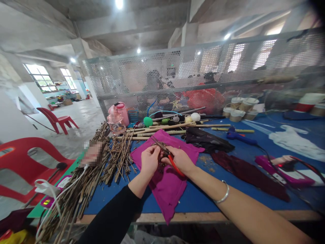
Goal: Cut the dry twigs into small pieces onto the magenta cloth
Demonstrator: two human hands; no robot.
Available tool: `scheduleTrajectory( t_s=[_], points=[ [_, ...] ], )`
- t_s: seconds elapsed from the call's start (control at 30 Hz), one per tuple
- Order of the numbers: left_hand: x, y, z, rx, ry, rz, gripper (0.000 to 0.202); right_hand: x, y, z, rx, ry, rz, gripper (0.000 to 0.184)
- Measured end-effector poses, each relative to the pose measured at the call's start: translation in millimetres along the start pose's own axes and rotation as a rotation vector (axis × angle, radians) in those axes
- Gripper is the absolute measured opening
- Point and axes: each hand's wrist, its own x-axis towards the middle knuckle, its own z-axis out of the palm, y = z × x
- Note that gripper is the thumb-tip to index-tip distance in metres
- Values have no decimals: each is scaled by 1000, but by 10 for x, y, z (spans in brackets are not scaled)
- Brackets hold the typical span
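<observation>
Red-handled scissors (174, 165) are gripped in my right hand (180, 159), their dark blades pointing up and left past my left fingers. My left hand (150, 158) is closed in a pinch beside the blades; what it holds is too small and covered to name. Both hands are over a magenta cloth (166, 193) spread on the blue table top (203, 193). Dark bits of plant matter lie on the cloth under my hands, partly hidden by them. A silver bangle (223, 192) circles my right wrist.
Dry twigs (118, 159) are heaped at left, near a power strip (47, 201) with white cables. Bamboo sticks (162, 128), yarn balls and a pink jug (123, 113) stand behind. Dark cloths (250, 176), a blue glue gun (240, 136) and white gloves (294, 140) lie right. A perforated metal screen (122, 78) closes the back.
</observation>
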Motion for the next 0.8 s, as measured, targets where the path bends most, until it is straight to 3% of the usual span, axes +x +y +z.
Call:
scheduleTrajectory(
  t_s=[0.1, 0.33, 0.57, 0.8],
  points=[
    [22, -8, -12, 21, 5, 3, 22, -9, -19, -8, -44, -25, 33, 31],
    [29, -1, -20, 125, 30, -1, 14, -27, -53, -11, -163, -2, 33, 53],
    [25, -13, -35, 233, -13, 70, 24, -27, 13, 23, -72, 1, 32, 43],
    [-28, 38, -47, 389, 34, 210, 23, -12, 40, 43, -38, 14, 14, 43]
  ],
)
